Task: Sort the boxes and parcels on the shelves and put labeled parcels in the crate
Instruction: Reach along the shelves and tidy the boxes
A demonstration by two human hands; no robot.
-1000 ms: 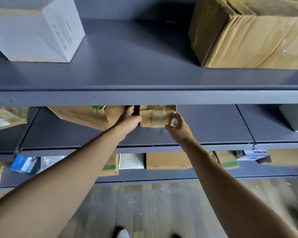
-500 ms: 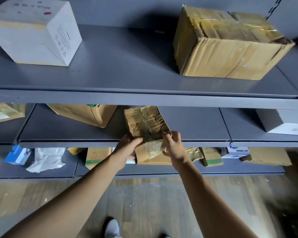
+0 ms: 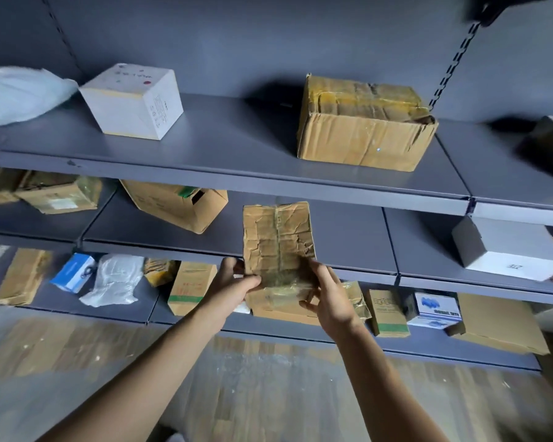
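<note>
Grey shelving (image 3: 268, 178) is looming; mid-frame, left hand (image 3: 233, 287) and right hand (image 3: 331, 303) are gripping a crumpled parcel (image 3: 278, 240), probably label-checking; turning comes next.

hands (image 3: 235, 290) (image 3: 331, 303): 2 | parcel (image 3: 278, 237) held: 1 | shelf levels (image 3: 237, 138) (image 3: 348, 237) (image 3: 444, 354): 3

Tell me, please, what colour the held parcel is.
The parcel is creased brown cardboard; the head view shows it.

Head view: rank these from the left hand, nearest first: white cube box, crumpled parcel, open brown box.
1. crumpled parcel: gripped by the left hand at its lower left edge.
2. open brown box: on the middle shelf, up and to the left.
3. white cube box: on the top shelf, higher and farther left.
</note>
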